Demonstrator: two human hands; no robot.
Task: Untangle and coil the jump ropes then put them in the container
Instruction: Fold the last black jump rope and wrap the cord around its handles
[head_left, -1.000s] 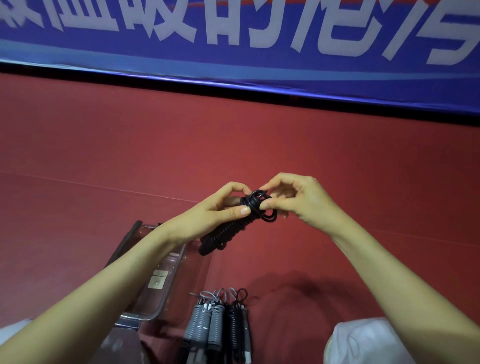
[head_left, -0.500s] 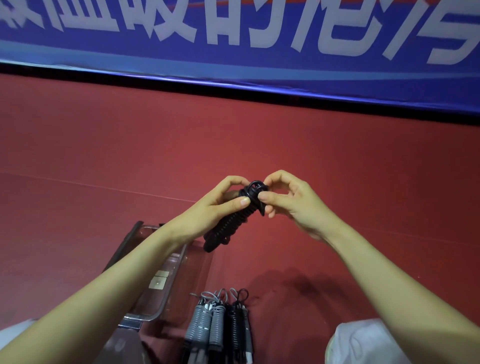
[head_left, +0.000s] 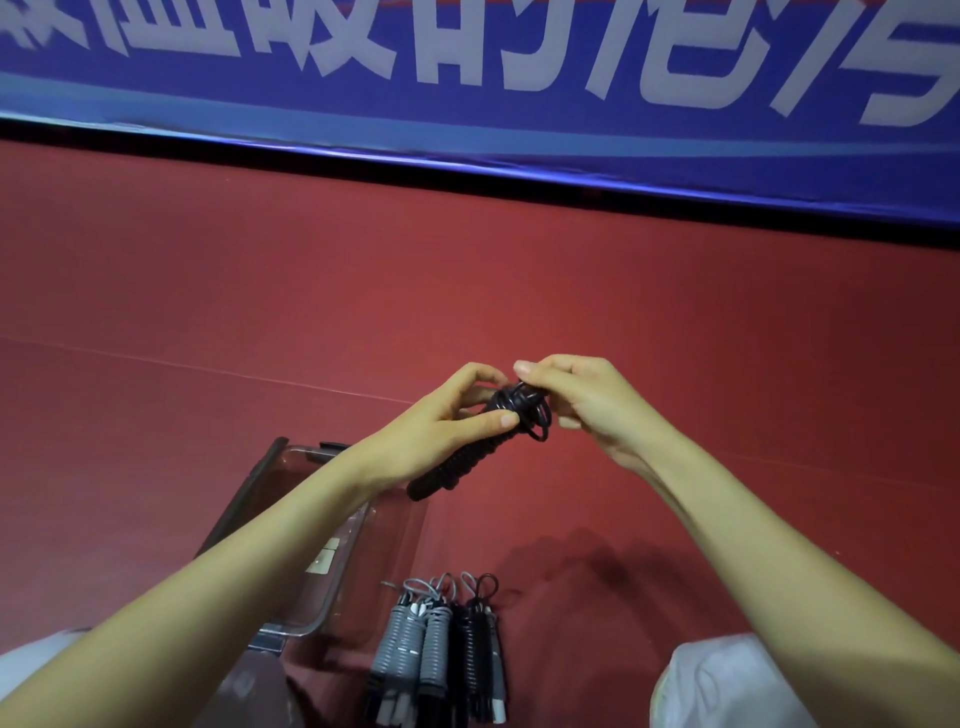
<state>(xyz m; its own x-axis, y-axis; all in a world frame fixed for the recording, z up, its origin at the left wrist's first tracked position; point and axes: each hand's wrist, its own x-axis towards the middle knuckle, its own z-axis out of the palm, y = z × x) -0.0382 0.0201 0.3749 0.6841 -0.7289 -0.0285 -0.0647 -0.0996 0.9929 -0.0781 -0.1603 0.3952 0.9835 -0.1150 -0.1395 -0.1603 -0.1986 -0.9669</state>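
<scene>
A black jump rope (head_left: 467, 460), wound tightly round its handles, is held in the air above the red floor. My left hand (head_left: 447, 426) grips its upper end, thumb pressed on the coil. My right hand (head_left: 582, 400) pinches the loose black loops at the top of the bundle. Below, a clear plastic container (head_left: 384, 561) sits on the floor, partly hidden by my left forearm. Several coiled ropes (head_left: 436, 649), grey and black, lie side by side to the right of the container.
A blue banner (head_left: 467, 78) with white characters runs along the far edge of the red floor (head_left: 208, 291). My knees in light trousers (head_left: 727, 686) show at the bottom corners.
My right hand has shifted slightly up and over the bundle's top, and the small black loops now stick out to the right again. The left hand keeps its grip.
</scene>
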